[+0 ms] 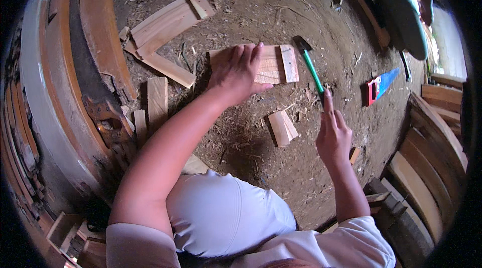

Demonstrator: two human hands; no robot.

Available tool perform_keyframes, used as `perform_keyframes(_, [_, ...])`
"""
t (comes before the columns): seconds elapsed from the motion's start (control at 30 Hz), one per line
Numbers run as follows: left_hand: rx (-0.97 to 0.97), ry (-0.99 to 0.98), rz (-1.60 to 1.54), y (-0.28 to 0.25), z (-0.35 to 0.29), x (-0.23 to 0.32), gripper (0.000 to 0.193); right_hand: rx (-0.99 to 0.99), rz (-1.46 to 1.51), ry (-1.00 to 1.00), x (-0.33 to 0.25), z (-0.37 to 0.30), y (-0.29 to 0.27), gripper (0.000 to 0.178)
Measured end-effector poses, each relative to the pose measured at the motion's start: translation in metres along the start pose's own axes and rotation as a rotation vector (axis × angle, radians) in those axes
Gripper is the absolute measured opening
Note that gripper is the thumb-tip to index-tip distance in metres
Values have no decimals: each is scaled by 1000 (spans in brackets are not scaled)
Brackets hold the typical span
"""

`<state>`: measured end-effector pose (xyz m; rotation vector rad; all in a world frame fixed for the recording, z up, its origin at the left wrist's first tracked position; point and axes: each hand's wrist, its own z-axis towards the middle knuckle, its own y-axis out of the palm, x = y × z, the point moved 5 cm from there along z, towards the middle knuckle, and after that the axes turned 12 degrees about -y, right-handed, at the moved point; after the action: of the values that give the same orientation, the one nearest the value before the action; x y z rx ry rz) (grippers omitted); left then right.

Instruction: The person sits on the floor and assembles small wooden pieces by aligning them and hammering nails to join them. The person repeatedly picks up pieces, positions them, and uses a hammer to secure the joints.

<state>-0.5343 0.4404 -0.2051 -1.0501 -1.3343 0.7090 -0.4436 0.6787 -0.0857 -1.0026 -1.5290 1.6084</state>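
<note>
My left hand (235, 75) grips a short pale wooden board (271, 64) on the dirt ground, its fingers over the far side and its thumb along the near edge. A narrow wooden strip (289, 63) lies across the board's right end. In my right hand (334, 132) is a hammer (312, 70) with a green handle and a dark metal head. The hammer's head is just beyond the board's right end, apart from it. Nearer to me, small wood offcuts (283, 128) lie on the ground between my hands.
Joined wooden pieces (168, 24) lie at the far left. Large planks (100, 27) and a handsaw (108, 117) with a wooden handle line the left side. At right lie a blue-bladed handsaw (384, 86) with a red handle and stacked boards (422, 182). A pale shoe (414, 27) shows at upper right.
</note>
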Motion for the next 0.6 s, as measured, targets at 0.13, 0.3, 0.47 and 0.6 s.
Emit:
perform_keyframes(0.13, [67, 16, -56, 2, -2, -6, 105, 380, 64, -182, -24, 10, -36, 71])
perform_keyframes(0.3, [36, 12, -26, 1, -4, -4, 106, 69, 26, -20, -14, -4, -7, 70])
perform_keyframes(0.47, [151, 19, -55, 4, -7, -10, 105, 340, 25, -180, -35, 5, -42, 71])
perform_keyframes(0.6, [62, 8, -43, -2, -4, -2, 107, 28, 12, 28, -12, -1, -15, 71])
